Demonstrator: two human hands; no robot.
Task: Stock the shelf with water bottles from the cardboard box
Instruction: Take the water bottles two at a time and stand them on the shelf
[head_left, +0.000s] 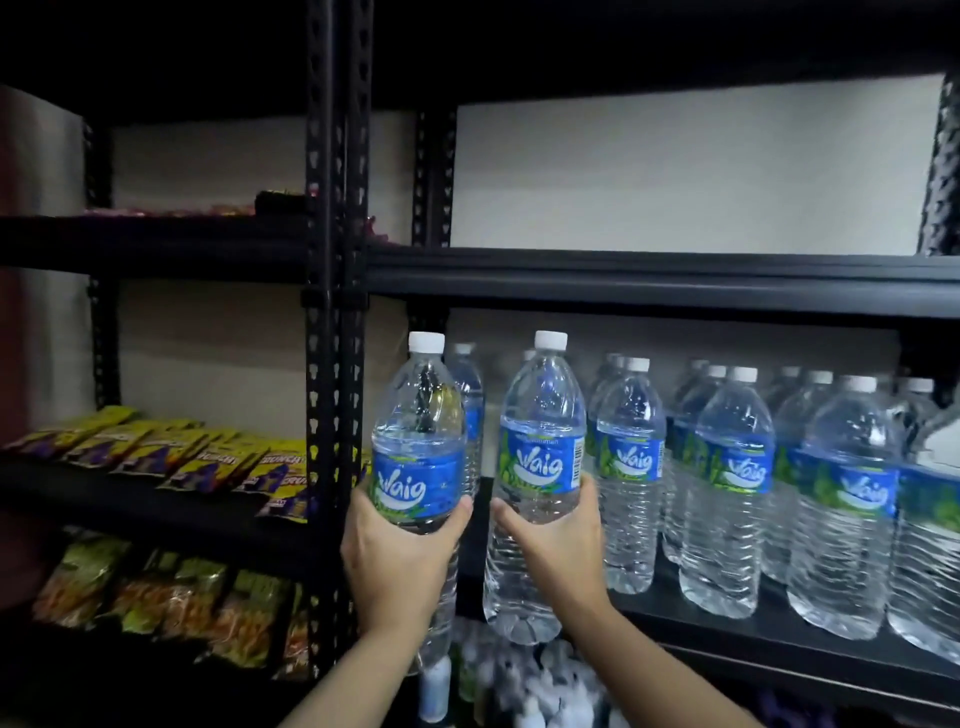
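My left hand (397, 564) grips a clear water bottle (418, 441) with a white cap and blue label, held upright in front of the shelf's left end. My right hand (558, 545) grips a second, identical bottle (540, 441) just to the right, its base level with the front edge of the black shelf (779, 642). Several matching bottles (732, 499) stand in rows on that shelf to the right. The cardboard box is not in view.
A black perforated upright post (332, 312) stands just left of the held bottles. Yellow and purple snack packets (182, 457) lie on the left shelf, with green and orange packets (171, 597) below. The shelf above (649, 280) looks bare. More bottle caps (524, 686) show on the level below.
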